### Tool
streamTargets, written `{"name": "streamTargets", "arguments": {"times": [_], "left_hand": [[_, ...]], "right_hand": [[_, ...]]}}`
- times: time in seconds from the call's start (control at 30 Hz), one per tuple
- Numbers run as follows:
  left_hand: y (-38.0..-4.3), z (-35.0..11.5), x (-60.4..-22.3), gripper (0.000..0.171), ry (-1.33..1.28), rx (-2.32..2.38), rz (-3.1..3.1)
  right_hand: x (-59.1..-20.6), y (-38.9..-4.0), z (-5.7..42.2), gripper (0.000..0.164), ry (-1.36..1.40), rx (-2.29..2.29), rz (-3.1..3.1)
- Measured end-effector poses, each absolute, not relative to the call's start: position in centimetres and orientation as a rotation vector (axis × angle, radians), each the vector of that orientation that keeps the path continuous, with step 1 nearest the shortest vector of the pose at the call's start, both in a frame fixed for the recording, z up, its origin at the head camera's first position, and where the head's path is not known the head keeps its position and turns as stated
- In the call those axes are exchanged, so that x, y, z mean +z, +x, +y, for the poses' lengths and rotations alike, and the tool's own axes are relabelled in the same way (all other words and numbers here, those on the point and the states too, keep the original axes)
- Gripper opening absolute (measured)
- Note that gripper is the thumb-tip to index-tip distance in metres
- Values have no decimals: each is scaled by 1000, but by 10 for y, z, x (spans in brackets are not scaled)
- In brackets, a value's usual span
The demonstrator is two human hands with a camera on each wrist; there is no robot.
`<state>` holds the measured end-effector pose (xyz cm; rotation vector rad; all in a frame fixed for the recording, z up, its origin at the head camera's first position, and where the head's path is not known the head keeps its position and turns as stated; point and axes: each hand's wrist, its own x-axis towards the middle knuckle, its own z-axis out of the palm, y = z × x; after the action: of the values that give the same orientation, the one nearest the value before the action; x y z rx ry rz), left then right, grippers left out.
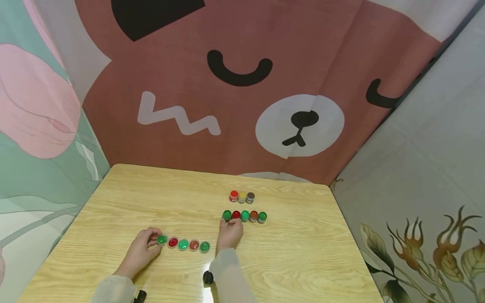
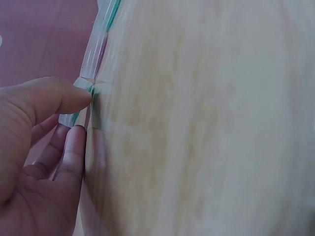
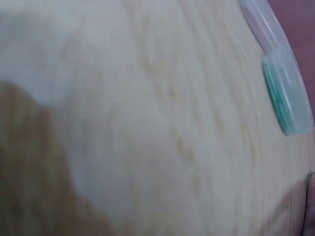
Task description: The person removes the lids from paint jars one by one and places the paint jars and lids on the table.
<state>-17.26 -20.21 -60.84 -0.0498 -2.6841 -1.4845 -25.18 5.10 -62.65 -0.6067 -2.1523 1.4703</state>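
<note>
Shallow, clear round lids with coloured insides form a row at the front of the table. My left hand (image 1: 142, 248) pinches the leftmost green lid (image 1: 161, 239), thumb on one side and fingers on the other; the left wrist view shows its green rim (image 2: 92, 91). To its right lie a red lid (image 1: 173, 242) and several others. Farther back, small paint pots stand side by side. My right hand (image 1: 230, 234) has curled fingers at the leftmost green paint pot (image 1: 226, 214), beside a red paint pot (image 1: 236, 214); its grip is partly hidden.
Behind the pot row stand a red-topped pot (image 1: 234, 195), a yellow-topped pot (image 1: 242, 197) and a grey-brown pot (image 1: 250, 197). The wooden table (image 1: 295, 252) meets a bear-printed curtain (image 1: 242, 147) at its back edge. Another curtain (image 1: 424, 168) hangs on the right.
</note>
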Motion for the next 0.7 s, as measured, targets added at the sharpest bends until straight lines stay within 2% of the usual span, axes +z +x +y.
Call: {"name": "streamTargets", "arguments": {"times": [0.4,0.7], "left_hand": [[-172,-201,-607,37,-27,-1464,-2701],[-171,-202,-605,40,-82,-1448,-2704]], "right_hand": [[-625,-252,54,37,-578,1476,-2189],[-623,-250,56,30,-516,1526,-2141]]}}
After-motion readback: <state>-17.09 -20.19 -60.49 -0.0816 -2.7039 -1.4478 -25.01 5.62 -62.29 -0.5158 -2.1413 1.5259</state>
